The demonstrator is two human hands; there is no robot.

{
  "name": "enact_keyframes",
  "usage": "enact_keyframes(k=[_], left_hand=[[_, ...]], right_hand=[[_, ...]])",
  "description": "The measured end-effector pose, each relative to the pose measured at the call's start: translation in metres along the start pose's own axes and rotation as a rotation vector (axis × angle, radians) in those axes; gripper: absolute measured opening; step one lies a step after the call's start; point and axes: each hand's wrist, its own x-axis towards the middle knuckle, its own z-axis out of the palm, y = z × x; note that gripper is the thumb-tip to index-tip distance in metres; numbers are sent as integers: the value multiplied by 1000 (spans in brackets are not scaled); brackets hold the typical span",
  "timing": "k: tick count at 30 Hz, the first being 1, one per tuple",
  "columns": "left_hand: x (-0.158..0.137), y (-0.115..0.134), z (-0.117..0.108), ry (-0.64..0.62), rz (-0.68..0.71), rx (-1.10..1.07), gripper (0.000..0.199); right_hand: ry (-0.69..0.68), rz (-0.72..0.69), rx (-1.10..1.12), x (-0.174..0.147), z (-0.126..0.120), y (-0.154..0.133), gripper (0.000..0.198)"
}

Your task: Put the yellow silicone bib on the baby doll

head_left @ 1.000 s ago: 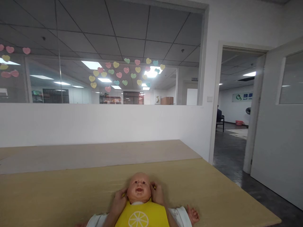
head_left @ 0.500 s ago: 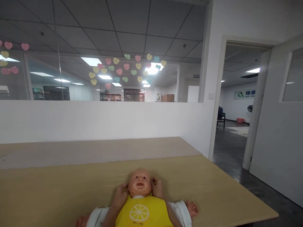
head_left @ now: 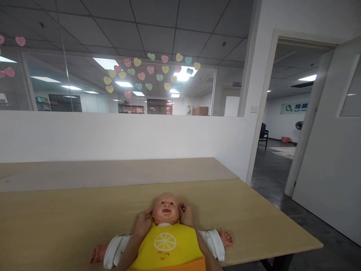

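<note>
Bib [head_left: 169, 245] now fuller in view below doll's head [head_left: 166, 210], orange edge [head_left: 186, 265] showing; left hand [head_left: 143, 224], right hand [head_left: 186, 216] still flank head, pinching yellow strap ends [head_left: 148, 216]; work stays there.

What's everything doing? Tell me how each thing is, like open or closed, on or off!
Doll: on its back, arms spread
Yellow bib: over doll's chest; fastening unclear
Left hand: pinching bib beside doll's head
Right hand: likewise, opposite side
Door: open
Ceiling lights: on
Fan: spinning unclear
</note>
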Motion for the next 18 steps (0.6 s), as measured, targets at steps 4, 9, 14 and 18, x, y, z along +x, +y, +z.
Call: enact_keyframes(k=[4,9,14,18], left_hand=[[0,-2,-1,17,-4,-4,37],[-2,-5,-4,72,-23,21,41],[-4,-3,-6,110,-32,81,43],[-5,-4,-7,170,-53,61,42]], right_hand=[[19,2,3,-4,-3,-6,26],[66,24,26,-6,-5,-9,28],[87,43,66,-9,-6,-15,34],[105,45,131,-13,-7,-27,40]])
